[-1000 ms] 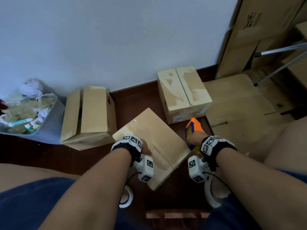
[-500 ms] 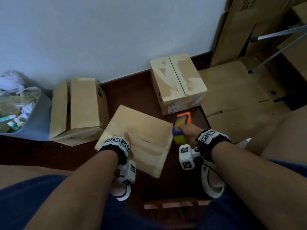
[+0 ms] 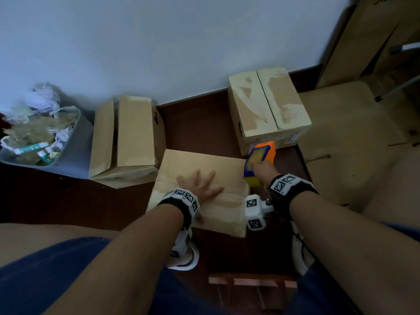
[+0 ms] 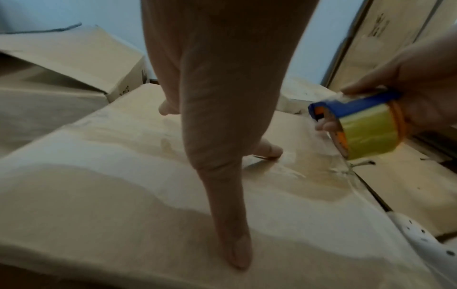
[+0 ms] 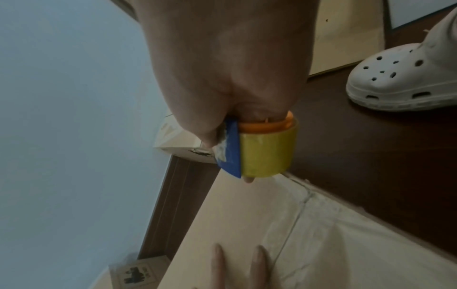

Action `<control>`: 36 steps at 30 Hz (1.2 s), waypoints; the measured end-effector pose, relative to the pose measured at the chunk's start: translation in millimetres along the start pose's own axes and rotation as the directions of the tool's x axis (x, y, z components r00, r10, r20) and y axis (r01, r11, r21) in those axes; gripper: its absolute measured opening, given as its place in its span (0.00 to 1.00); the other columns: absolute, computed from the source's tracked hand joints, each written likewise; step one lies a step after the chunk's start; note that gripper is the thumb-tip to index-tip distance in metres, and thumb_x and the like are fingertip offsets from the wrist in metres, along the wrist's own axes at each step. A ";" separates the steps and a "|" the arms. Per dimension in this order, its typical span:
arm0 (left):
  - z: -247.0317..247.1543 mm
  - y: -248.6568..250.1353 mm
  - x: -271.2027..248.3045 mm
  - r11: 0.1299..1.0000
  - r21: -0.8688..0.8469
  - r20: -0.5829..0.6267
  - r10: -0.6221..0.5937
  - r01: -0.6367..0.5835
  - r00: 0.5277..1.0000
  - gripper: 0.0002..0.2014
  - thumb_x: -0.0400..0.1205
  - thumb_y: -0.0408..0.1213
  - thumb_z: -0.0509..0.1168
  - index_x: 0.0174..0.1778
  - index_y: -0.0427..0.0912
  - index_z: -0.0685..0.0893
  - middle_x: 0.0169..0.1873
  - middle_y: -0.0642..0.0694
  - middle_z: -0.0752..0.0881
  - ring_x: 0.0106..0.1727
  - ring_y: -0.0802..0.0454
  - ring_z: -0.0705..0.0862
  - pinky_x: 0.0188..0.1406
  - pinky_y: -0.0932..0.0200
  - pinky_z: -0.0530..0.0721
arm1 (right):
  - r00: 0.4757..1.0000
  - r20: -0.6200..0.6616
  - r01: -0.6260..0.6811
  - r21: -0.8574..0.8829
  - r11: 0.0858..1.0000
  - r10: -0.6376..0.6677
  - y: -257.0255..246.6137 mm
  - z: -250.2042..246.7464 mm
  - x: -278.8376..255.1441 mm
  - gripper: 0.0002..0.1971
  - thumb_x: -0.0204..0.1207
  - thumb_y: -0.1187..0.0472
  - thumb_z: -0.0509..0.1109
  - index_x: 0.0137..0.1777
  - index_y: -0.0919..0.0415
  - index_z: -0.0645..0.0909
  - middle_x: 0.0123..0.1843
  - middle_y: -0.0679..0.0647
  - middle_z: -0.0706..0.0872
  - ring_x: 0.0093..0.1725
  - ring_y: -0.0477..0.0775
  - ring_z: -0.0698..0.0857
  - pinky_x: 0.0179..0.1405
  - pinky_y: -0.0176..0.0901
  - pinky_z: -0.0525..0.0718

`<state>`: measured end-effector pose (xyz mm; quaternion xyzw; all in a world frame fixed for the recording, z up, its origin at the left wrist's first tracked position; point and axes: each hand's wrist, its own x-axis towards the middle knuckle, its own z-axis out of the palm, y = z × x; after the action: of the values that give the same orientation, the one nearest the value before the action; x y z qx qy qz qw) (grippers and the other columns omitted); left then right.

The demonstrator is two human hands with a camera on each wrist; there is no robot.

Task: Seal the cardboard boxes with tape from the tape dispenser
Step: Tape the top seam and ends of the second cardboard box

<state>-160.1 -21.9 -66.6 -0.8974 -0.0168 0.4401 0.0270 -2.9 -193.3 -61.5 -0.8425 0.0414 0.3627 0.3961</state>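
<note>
A closed cardboard box (image 3: pixel 181 165) lies on the dark floor between my knees, with clear tape along its seam (image 4: pixel 291 172). My left hand (image 3: pixel 200 183) lies flat on its top with fingers spread (image 4: pixel 232 250). At the box's right edge my right hand (image 3: pixel 261 171) grips the orange-and-blue tape dispenser (image 3: pixel 259 160), which carries a yellowish tape roll (image 5: pixel 267 154) (image 4: pixel 366 135). The dispenser hovers just off the box's right end.
A sealed box (image 3: pixel 268 108) stands by the wall behind the dispenser. A box with loose flaps (image 3: pixel 127 137) sits to the left, beside a grey bin (image 3: pixel 75 153) of rubbish. Flat cardboard (image 3: pixel 341 123) covers the floor at right. White clogs (image 5: pixel 400 78) flank the box.
The box has turned from a diagonal to nearly square in front of me. My left hand has gone from its near edge to flat on top. The dispenser stays at the box's right.
</note>
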 end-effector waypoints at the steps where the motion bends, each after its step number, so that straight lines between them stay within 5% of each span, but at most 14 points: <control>1: 0.5 -2.2 1.3 1.000 -0.019 -0.005 -0.018 0.018 1.000 0.66 0.59 0.62 0.80 0.73 0.77 0.28 0.75 0.58 0.19 0.79 0.27 0.28 0.59 0.08 0.55 | 0.999 0.031 -0.011 -0.018 1.000 0.011 1.0 1.0 0.4 0.24 0.83 0.54 0.62 0.72 0.70 0.72 0.67 0.66 0.80 0.65 0.66 0.80 0.48 0.44 0.72; 4: -0.2 -17.7 8.0 0.997 -0.064 -0.068 -0.055 0.051 0.996 0.61 0.66 0.64 0.75 0.78 0.70 0.30 0.78 0.50 0.22 0.80 0.26 0.33 0.69 0.15 0.51 | 0.993 0.099 -0.067 -0.015 0.998 0.068 3.3 0.4 -1.0 0.22 0.84 0.52 0.60 0.62 0.75 0.77 0.59 0.71 0.84 0.58 0.71 0.83 0.50 0.59 0.80; 8: 6.7 -32.8 27.6 0.975 -0.170 -0.064 -0.159 0.146 0.985 0.60 0.66 0.71 0.69 0.76 0.70 0.26 0.77 0.47 0.20 0.78 0.20 0.32 0.75 0.21 0.48 | 0.993 0.076 -0.091 -0.022 0.996 0.093 9.5 -9.7 0.2 0.17 0.85 0.54 0.59 0.51 0.71 0.74 0.47 0.67 0.79 0.46 0.62 0.78 0.42 0.52 0.72; 13: -20.0 -34.8 41.5 0.932 -0.271 -0.038 -0.261 0.242 0.965 0.57 0.68 0.71 0.67 0.80 0.65 0.32 0.80 0.44 0.25 0.78 0.17 0.37 0.76 0.22 0.49 | 0.995 0.053 -0.086 -0.052 0.995 0.089 19.6 -17.4 7.4 0.12 0.85 0.54 0.60 0.52 0.64 0.72 0.50 0.61 0.76 0.49 0.57 0.74 0.48 0.46 0.71; 19: -65.0 -43.1 71.5 0.740 -0.534 -0.011 -0.490 0.409 0.872 0.45 0.76 0.69 0.59 0.82 0.65 0.39 0.81 0.39 0.30 0.79 0.18 0.43 0.75 0.23 0.54 | 0.991 0.066 -0.116 -0.021 0.993 0.117 14.5 -20.6 8.3 0.21 0.85 0.52 0.60 0.57 0.75 0.77 0.51 0.66 0.83 0.53 0.65 0.83 0.49 0.49 0.78; 21: -71.0 -44.0 79.0 0.736 -0.545 -0.008 -0.485 0.403 0.875 0.46 0.75 0.70 0.58 0.82 0.60 0.41 0.81 0.34 0.31 0.80 0.20 0.46 0.77 0.27 0.56 | 0.990 0.063 -0.122 -0.062 0.991 0.126 7.7 -23.8 6.8 0.19 0.85 0.52 0.59 0.55 0.72 0.76 0.48 0.65 0.80 0.49 0.62 0.80 0.45 0.48 0.74; 26: -74.9 -68.9 52.9 0.756 -0.592 -0.150 -0.443 0.278 0.884 0.28 0.84 0.55 0.57 0.76 0.44 0.68 0.77 0.37 0.61 0.74 0.35 0.69 0.73 0.40 0.68 | 0.986 0.132 -0.101 -0.006 0.995 0.101 0.2 -13.7 6.5 0.24 0.84 0.50 0.60 0.62 0.75 0.77 0.59 0.70 0.85 0.58 0.70 0.84 0.62 0.63 0.82; 28: -55.6 -87.9 41.0 0.762 -0.539 -0.151 -0.505 0.357 0.850 0.26 0.82 0.54 0.55 0.72 0.43 0.73 0.70 0.37 0.70 0.69 0.34 0.72 0.71 0.40 0.69 | 0.982 0.172 -0.074 -0.013 0.997 0.075 2.0 -3.0 5.8 0.24 0.83 0.49 0.60 0.58 0.76 0.78 0.55 0.67 0.85 0.54 0.65 0.85 0.57 0.56 0.83; 32: -0.2 -93.6 20.9 0.573 -0.600 0.091 -0.644 0.558 0.760 0.46 0.73 0.68 0.62 0.82 0.55 0.48 0.80 0.31 0.49 0.79 0.26 0.55 0.78 0.36 0.56 | 0.981 0.192 -0.028 -0.031 0.999 0.034 -0.5 12.8 -6.4 0.19 0.86 0.54 0.57 0.50 0.72 0.77 0.42 0.64 0.76 0.41 0.60 0.76 0.42 0.50 0.71; 36: 23.1 -71.3 24.1 0.401 -0.753 0.140 -0.677 0.522 0.723 0.53 0.69 0.68 0.68 0.82 0.61 0.43 0.80 0.29 0.34 0.81 0.24 0.49 0.81 0.37 0.56 | 0.969 0.249 0.000 -0.014 1.000 0.004 -6.3 19.6 -2.7 0.18 0.86 0.53 0.57 0.48 0.69 0.77 0.46 0.68 0.79 0.46 0.64 0.80 0.45 0.54 0.75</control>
<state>-164.0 51.3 -95.2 -0.7928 -0.5160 0.2650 -0.1870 -14.0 -175.9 -64.0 -0.7931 -0.0104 0.4661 0.3920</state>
